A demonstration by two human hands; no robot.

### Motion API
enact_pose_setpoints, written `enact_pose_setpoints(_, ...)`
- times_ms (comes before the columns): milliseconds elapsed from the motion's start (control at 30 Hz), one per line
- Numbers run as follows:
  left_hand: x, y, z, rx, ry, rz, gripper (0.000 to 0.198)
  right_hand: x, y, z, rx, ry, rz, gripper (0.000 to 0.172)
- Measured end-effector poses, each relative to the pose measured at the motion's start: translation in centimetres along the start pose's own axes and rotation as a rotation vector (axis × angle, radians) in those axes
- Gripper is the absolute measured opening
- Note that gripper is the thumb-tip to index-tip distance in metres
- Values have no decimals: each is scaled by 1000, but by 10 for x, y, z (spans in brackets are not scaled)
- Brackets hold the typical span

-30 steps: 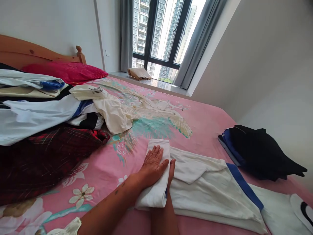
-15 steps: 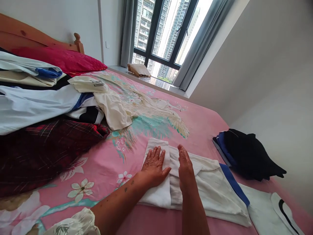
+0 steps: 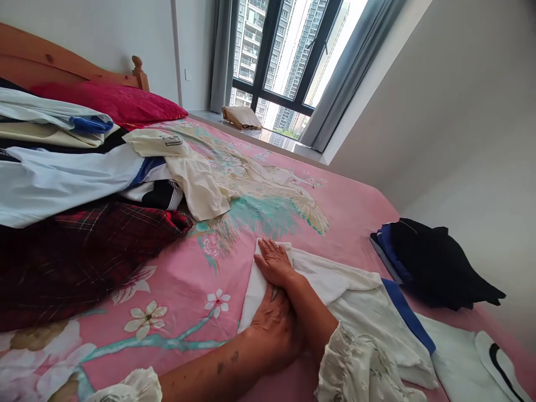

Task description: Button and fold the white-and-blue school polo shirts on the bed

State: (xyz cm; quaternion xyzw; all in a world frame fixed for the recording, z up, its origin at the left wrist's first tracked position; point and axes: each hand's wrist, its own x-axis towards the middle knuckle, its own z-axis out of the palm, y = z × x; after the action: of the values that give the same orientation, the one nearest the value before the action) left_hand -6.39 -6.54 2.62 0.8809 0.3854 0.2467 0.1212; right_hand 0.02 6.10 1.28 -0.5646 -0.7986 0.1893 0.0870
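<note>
A white garment with a blue band point(image 3: 405, 312) lies flat on the bed, its left end folded over in a strip. My right hand point(image 3: 274, 262) rests flat on the upper part of that folded strip, fingers stretched out and together. Just below it, my left hand point(image 3: 274, 321) presses on the lower part of the strip. The right forearm crosses over the left hand and hides some of its fingers; what shows lies flat. Neither hand grips anything. Another white garment with a black curved stripe point(image 3: 477, 352) lies at the right, next to the blue band.
A pink flowered bedsheet point(image 3: 188, 301) covers the bed. Heaped clothes lie at left, among them a dark red plaid garment point(image 3: 96, 251) and a cream garment point(image 3: 196, 178). Dark folded clothes point(image 3: 431, 262) are stacked at right near the wall. A red pillow point(image 3: 121, 103) lies by the headboard.
My right hand has come down from upright above the garment and moved left onto the folded strip. My left hand has slid lower and right, now partly beneath the right forearm.
</note>
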Motion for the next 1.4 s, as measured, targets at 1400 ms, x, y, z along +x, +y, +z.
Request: enact_pose_setpoints(1400, -3, -129, 5, 182, -31, -356, 62, -78, -12, -5, 309, 471, 135, 55)
